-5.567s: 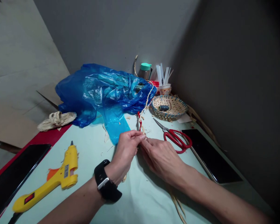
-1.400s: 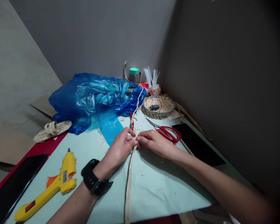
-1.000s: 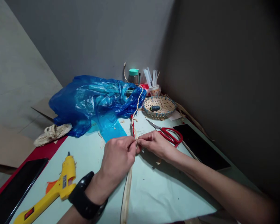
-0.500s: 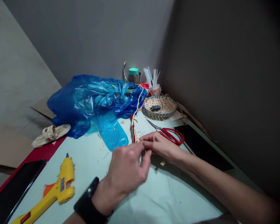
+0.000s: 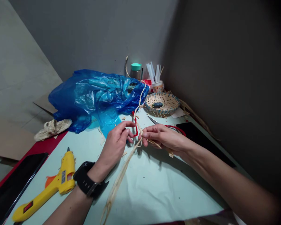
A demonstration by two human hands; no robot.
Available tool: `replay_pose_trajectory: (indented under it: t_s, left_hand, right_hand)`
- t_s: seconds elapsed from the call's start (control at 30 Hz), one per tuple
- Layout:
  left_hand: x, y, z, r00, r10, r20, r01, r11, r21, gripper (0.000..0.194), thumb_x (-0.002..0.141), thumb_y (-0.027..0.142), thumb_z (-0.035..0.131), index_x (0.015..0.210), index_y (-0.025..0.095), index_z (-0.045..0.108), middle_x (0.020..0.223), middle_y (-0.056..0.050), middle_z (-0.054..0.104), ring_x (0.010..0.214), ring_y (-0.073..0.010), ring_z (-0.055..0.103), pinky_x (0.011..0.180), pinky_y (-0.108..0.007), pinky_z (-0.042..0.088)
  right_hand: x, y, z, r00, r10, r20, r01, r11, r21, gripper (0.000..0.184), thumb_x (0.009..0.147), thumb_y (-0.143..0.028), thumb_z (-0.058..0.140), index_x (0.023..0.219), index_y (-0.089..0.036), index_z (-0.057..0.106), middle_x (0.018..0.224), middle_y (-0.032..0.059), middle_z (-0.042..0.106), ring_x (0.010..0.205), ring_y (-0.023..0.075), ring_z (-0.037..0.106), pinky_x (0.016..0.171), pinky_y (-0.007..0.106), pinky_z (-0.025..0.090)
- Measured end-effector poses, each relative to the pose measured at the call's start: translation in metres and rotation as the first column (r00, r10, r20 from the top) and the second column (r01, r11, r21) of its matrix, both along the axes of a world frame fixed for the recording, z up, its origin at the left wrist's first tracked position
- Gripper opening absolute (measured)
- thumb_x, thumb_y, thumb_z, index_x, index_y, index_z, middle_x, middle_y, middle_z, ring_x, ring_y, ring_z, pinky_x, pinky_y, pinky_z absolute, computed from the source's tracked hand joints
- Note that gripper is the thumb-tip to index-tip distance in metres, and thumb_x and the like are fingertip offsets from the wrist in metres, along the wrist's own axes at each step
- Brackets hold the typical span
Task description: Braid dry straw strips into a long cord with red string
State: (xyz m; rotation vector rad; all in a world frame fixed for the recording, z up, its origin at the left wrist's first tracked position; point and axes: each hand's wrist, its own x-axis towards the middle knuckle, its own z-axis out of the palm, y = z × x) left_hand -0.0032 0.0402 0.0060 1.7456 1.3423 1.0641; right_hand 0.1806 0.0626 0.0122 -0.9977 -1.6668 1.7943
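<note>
My right hand (image 5: 162,136) pinches a pale plant-fibre braid (image 5: 139,127) between thumb and fingers. From the pinch, one long loose strand (image 5: 123,171) runs down to the lower left, while shorter ends (image 5: 154,143) stick out under the right hand. A thin red fuzzy cord (image 5: 136,126) lies alongside the braid, bent near the left fingertips. My left hand (image 5: 119,137), with a black watch on its wrist, is just left of that cord. Its fingers are curved and apart; whether they touch the cord I cannot tell.
A yellow glue gun (image 5: 64,175) lies at left, near a black flat device (image 5: 17,184). Behind are a blue plastic bag (image 5: 93,93), a woven basket (image 5: 172,103) with a thread spool, and a cup of white sticks (image 5: 157,86). Red-handled scissors (image 5: 153,120) lie partly behind my right hand.
My left hand has drawn back up and left from beside my right fingers, and its fingers have parted. The loose strand now slants to the lower left. My right hand keeps its pinch.
</note>
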Motion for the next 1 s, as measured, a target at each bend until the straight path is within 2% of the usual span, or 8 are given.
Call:
replay_pose_trajectory:
  t_s: [0.2,0.33,0.53,0.63,0.73,0.83,0.93,1.0]
  left_hand:
    - [0.005,-0.002,-0.004,0.855,-0.137,-0.501,0.23,0.965,0.129,0.032,0.085,0.009,0.039,0.081,0.022,0.068,0.084,-0.004,0.066,0.085,-0.0192,0.053,0.076,-0.03,0.039]
    - [0.006,0.0,-0.011,0.767,0.078,-0.637,0.082,0.972,0.218,0.03,0.084,0.008,0.039,0.082,0.017,0.068,0.078,-0.007,0.065,0.079,-0.0216,0.052,0.073,-0.033,0.039]
    - [-0.003,0.01,-0.007,0.73,0.299,-0.615,-0.128,0.943,0.307,0.028,0.08,0.007,0.046,0.093,0.016,0.068,0.082,-0.009,0.068,0.081,-0.0246,0.059,0.072,-0.035,0.041]
    - [-0.004,0.012,-0.003,0.761,0.369,-0.533,-0.22,0.92,0.323,0.034,0.079,0.009,0.047,0.109,0.016,0.062,0.081,-0.008,0.068,0.079,-0.025,0.061,0.07,-0.035,0.042]
    - [-0.004,0.015,-0.003,0.83,0.408,-0.38,-0.302,0.902,0.307,0.03,0.079,0.012,0.048,0.101,0.017,0.066,0.084,-0.01,0.068,0.077,-0.024,0.064,0.071,-0.036,0.045]
    - [-0.005,0.02,-0.007,0.926,0.378,-0.011,-0.377,0.924,0.057,0.019,0.078,0.017,0.05,0.085,0.015,0.068,0.073,-0.008,0.067,0.062,-0.0211,0.065,0.063,-0.035,0.05]
    - [-0.006,0.027,-0.012,0.825,0.369,0.427,-0.315,0.929,-0.195,0.01,0.072,0.014,0.057,0.079,0.012,0.063,0.069,-0.007,0.067,0.064,-0.0209,0.068,0.067,-0.036,0.054]
    - [-0.007,0.031,-0.016,0.738,0.369,0.566,-0.278,0.929,-0.244,0.008,0.069,0.011,0.058,0.077,0.012,0.061,0.076,-0.008,0.069,0.076,-0.0216,0.07,0.08,-0.037,0.053]
  right_hand:
    - [0.001,0.002,-0.001,1.0,0.006,0.008,-0.006,1.0,-0.001,0.026,0.084,-0.032,0.053,0.066,-0.015,0.06,0.048,-0.0062,0.033,0.044,0.0074,0.023,0.044,0.023,0.015]
    - [0.001,0.003,-0.001,1.0,0.008,0.009,-0.008,1.0,-0.014,0.026,0.084,-0.031,0.054,0.066,-0.014,0.061,0.048,-0.0058,0.036,0.043,0.0064,0.024,0.043,0.022,0.015]
    - [0.0,0.002,0.001,1.0,0.003,-0.015,-0.004,0.999,-0.032,0.024,0.084,-0.025,0.054,0.065,-0.013,0.062,0.054,-0.0039,0.046,0.042,0.0044,0.025,0.041,0.021,0.014]
    - [-0.001,0.002,0.0,1.0,0.009,-0.009,-0.009,1.0,-0.028,0.024,0.084,-0.024,0.053,0.064,-0.013,0.061,0.052,-0.0041,0.046,0.041,0.0044,0.026,0.04,0.021,0.014]
    - [-0.002,0.002,-0.001,1.0,0.01,-0.001,-0.01,1.0,-0.026,0.024,0.084,-0.023,0.053,0.063,-0.013,0.062,0.048,-0.0045,0.045,0.041,0.0047,0.025,0.04,0.022,0.013]
    - [-0.003,0.001,-0.002,1.0,0.013,-0.008,-0.013,0.999,-0.043,0.024,0.084,-0.022,0.053,0.063,-0.012,0.062,0.046,-0.0049,0.045,0.04,0.0048,0.025,0.04,0.022,0.013]
    - [-0.005,0.002,-0.003,1.0,0.012,-0.014,-0.013,0.998,-0.057,0.024,0.084,-0.021,0.054,0.064,-0.012,0.062,0.046,-0.0047,0.046,0.039,0.0049,0.025,0.039,0.022,0.013]
    - [-0.005,0.003,-0.005,1.0,0.014,-0.024,-0.015,0.998,-0.06,0.022,0.083,-0.022,0.054,0.065,-0.012,0.063,0.048,-0.0036,0.05,0.04,0.0048,0.025,0.04,0.022,0.013]
